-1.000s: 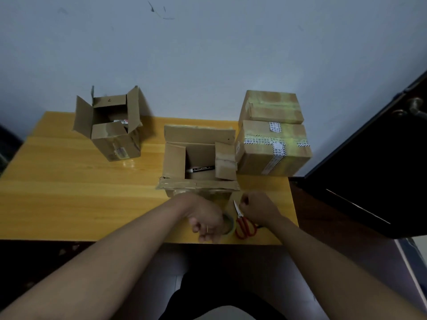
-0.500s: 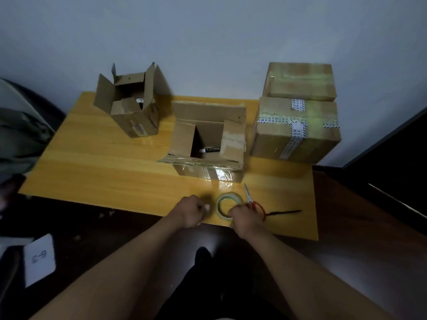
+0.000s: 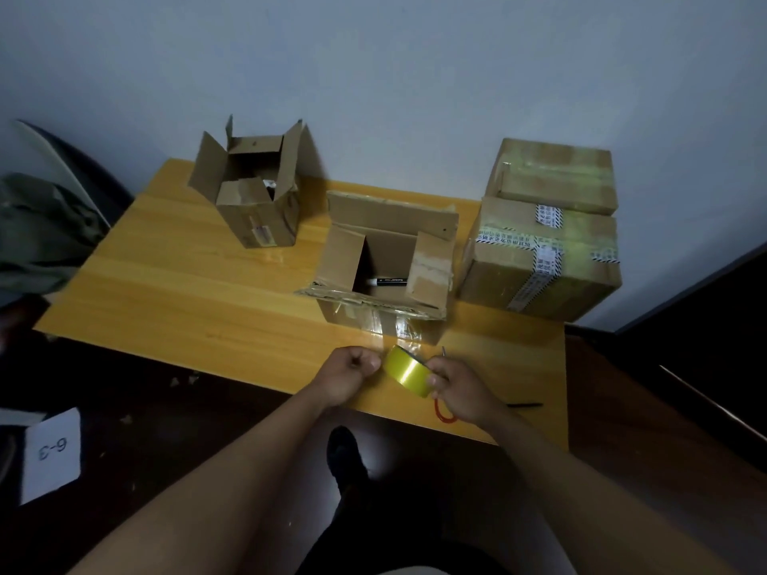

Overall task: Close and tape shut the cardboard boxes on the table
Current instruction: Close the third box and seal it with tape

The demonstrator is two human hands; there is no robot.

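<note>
The tape roll (image 3: 406,371) sits low in the frame, just right of centre, held between both hands above the near edge of the yellow wooden table (image 3: 186,292). Its glossy yellow band faces the camera and runs from upper left down to lower right; its hole is not visible. The right hand (image 3: 460,388) grips the roll's lower right end, fingers curled over the rim. The left hand (image 3: 348,375) is closed in a fist at the roll's upper left end, thumb and fingers pinched together at the tape's edge; whether a loose tape end lies between them cannot be made out.

Just above the hands, in the centre of the frame, stands the open middle box (image 3: 386,267), all four flaps up or splayed, its long side running left to right. A dark marker (image 3: 388,281) lies across its floor, pale tip pointing left. In the upper left stands a smaller open box (image 3: 253,193), turned at an angle; its contents are too dark to read. At the right, two sealed boxes (image 3: 548,238) are stacked, striped tape crossing the lower one.

Red scissors (image 3: 444,410) lie under the right hand, with only a handle loop and a blade tip showing. A thin black object (image 3: 523,405) lies to the right of them, too slim to identify. A white card (image 3: 52,452) marked 6-3 lies at the lower left.
</note>
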